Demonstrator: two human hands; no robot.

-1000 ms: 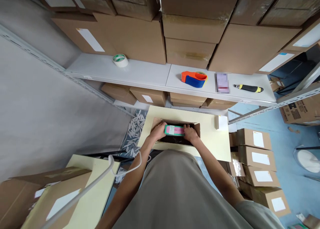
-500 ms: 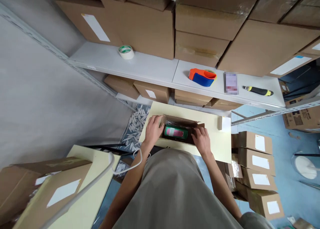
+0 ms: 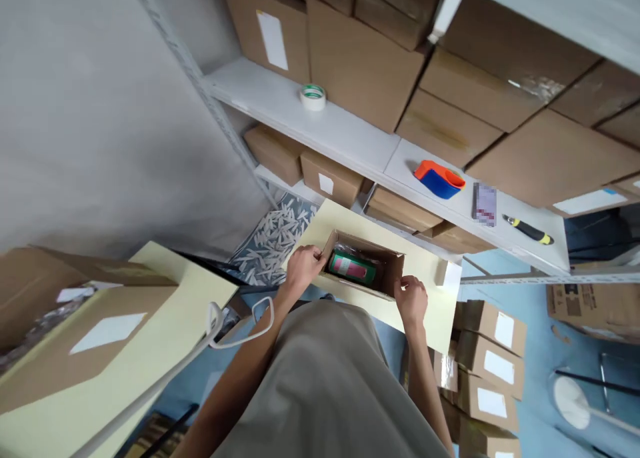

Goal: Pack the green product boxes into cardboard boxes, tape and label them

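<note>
An open cardboard box (image 3: 395, 276) stands on the pale yellow tabletop (image 3: 345, 216) in front of me. Inside it, toward the left end, lies a green package with a pink panel (image 3: 353, 267), and some clear plastic wrap shows behind that. My left hand (image 3: 304, 269) grips the box's left end, thumb and fingers at the rim. At the opposite end, my right hand (image 3: 412, 299) is closed on the right wall, its fingertips curled at the edge. A small white box (image 3: 449, 273) sits on the tabletop beyond my right hand.
A shelf (image 3: 360, 131) behind holds a tape roll (image 3: 313, 97), an orange and blue tape dispenser (image 3: 440, 179), a purple pack (image 3: 485, 205) and a utility knife (image 3: 529, 231). Stacked cartons (image 3: 487, 365) stand at right; another table (image 3: 195, 298) with a carton is at left.
My view has turned and shifted. My right hand has moved from inside the box's right end to its outer edge, and the right flap no longer sticks up beside it. The left hand stays at the left end.
</note>
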